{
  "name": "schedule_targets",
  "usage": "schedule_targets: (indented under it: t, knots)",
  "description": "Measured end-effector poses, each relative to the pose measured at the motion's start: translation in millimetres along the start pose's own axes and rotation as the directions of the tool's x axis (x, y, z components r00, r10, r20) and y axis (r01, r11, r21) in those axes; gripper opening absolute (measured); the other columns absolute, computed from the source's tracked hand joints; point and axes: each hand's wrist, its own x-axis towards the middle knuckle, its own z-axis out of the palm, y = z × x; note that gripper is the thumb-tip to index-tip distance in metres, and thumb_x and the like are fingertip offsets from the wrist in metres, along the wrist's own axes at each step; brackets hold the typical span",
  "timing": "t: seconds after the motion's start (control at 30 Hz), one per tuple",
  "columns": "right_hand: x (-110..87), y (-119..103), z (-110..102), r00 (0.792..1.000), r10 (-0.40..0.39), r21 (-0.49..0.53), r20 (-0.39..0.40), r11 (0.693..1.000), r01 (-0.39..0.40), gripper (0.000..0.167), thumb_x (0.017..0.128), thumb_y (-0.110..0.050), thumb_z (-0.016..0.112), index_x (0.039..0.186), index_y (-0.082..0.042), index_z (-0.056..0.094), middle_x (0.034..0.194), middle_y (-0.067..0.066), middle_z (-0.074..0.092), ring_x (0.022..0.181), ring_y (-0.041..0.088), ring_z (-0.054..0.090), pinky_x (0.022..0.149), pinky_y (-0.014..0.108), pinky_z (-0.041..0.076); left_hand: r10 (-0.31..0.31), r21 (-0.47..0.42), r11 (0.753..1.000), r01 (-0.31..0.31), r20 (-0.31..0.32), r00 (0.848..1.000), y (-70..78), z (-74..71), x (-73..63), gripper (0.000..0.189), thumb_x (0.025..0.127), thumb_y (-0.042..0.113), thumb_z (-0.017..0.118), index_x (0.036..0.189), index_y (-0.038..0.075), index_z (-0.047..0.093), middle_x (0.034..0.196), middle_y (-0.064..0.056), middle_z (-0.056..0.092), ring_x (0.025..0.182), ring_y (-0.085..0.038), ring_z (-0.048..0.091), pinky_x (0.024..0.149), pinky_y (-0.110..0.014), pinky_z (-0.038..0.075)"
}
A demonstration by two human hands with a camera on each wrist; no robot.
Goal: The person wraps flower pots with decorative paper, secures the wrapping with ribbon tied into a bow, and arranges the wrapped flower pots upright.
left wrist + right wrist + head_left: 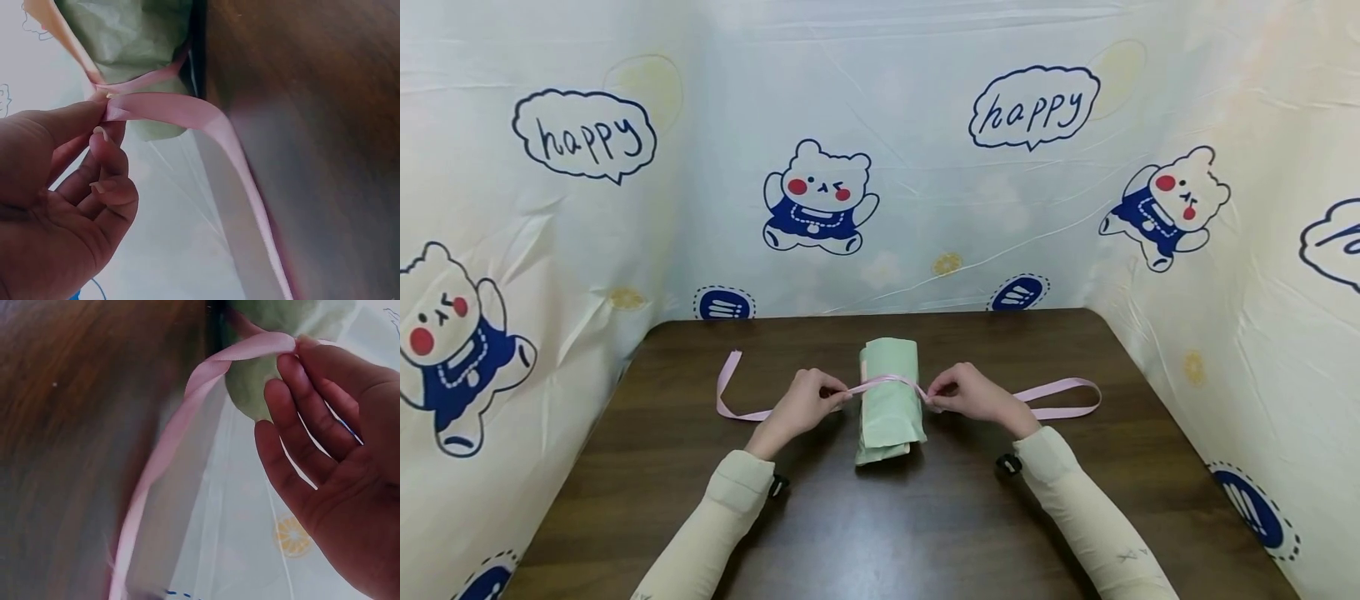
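A folded light green bundle (891, 417), paper or cloth, lies lengthwise on the table in the head view. Across its upper part runs a pink ribbon (887, 379). On the bundle's left side, my left hand (805, 404) pinches the ribbon between thumb and forefinger; my right hand (973, 396) does the same on the right side. Past the left fingers, the ribbon (169, 107) bends away in the left wrist view. In the right wrist view the ribbon (206, 378) twists as it leaves the right fingertips. The bundle's underside is hidden.
The dark brown wooden table (880, 525) carries both loose ribbon ends, one curling up at the left, one looping at the right. A printed curtain (917, 108) with bears and "happy" bubbles encloses the table at the back and sides. Each wrist wears a small black device.
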Motion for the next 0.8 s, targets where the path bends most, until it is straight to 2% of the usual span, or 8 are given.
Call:
schedule_targets:
  t: [0.13,0.3,0.4,0.53,0.67,0.8]
  knots:
    - [-6.0,-2.9,-2.0,0.999,-0.039,0.034,-0.001,0.999,0.039,0.010,0.094,-0.008,0.073,0.097,-0.001,0.079,0.088,0.013,0.075,0.072,0.010,0.061,0.066,0.026,0.056,0.036,-0.039,0.999,-0.036,0.006,0.999,0.8,-2.7,-2.0,0.016,0.097,0.014,0.070,0.099,0.002,0.080,0.083,-0.011,0.075,0.071,-0.025,0.067,0.062,-0.025,0.053]
    - [-10.6,-5.7,-2.9,0.996,-0.087,0.065,0.006,0.994,0.087,0.012,0.094,-0.011,0.073,0.097,-0.001,0.079,0.085,0.007,0.075,0.070,0.012,0.063,0.065,0.030,0.058,0.107,-0.053,0.993,-0.107,-0.010,0.994,1.5,-5.8,-4.9,0.011,0.096,0.016,0.072,0.096,0.010,0.081,0.081,0.001,0.074,0.071,-0.021,0.064,0.067,-0.031,0.054]
    - [-12.7,-7.8,-3.7,0.995,-0.103,0.080,0.004,0.991,0.102,0.012,0.094,-0.012,0.074,0.096,-0.002,0.079,0.085,0.005,0.075,0.071,0.016,0.065,0.066,0.035,0.059,0.127,-0.073,0.989,-0.128,-0.010,0.992,3.4,-8.1,-7.1,0.010,0.096,0.017,0.072,0.097,0.013,0.081,0.083,0.001,0.075,0.072,-0.021,0.064,0.069,-0.035,0.055]
    - [-14.9,-8.4,-3.6,0.993,-0.119,0.095,-0.006,0.988,0.119,0.005,0.093,-0.012,0.075,0.092,-0.009,0.080,0.085,0.003,0.075,0.073,0.019,0.066,0.069,0.038,0.059,0.137,-0.112,0.984,-0.135,0.012,0.990,4.7,-11.4,-11.2,0.012,0.097,0.016,0.071,0.099,0.009,0.081,0.085,-0.004,0.076,0.069,-0.021,0.063,0.067,-0.034,0.054]
    - [-16.3,-8.3,-2.1,0.991,-0.132,0.102,-0.002,0.986,0.132,0.005,0.093,-0.014,0.076,0.090,-0.015,0.079,0.085,0.000,0.075,0.076,0.016,0.066,0.073,0.038,0.059,0.137,-0.129,0.983,-0.131,0.041,0.990,4.9,-13.7,-14.5,0.014,0.097,0.013,0.070,0.102,0.005,0.080,0.088,-0.004,0.076,0.071,-0.022,0.063,0.067,-0.033,0.055]
    - [-17.1,-6.9,-1.2,0.992,-0.128,0.098,0.019,0.987,0.125,0.009,0.094,-0.016,0.075,0.090,-0.009,0.079,0.086,0.001,0.076,0.077,0.013,0.066,0.074,0.035,0.059,0.125,-0.114,0.987,-0.117,0.070,0.990,3.1,-14.9,-16.4,0.013,0.096,0.013,0.071,0.100,0.005,0.081,0.088,-0.006,0.076,0.071,-0.023,0.063,0.065,-0.029,0.053]
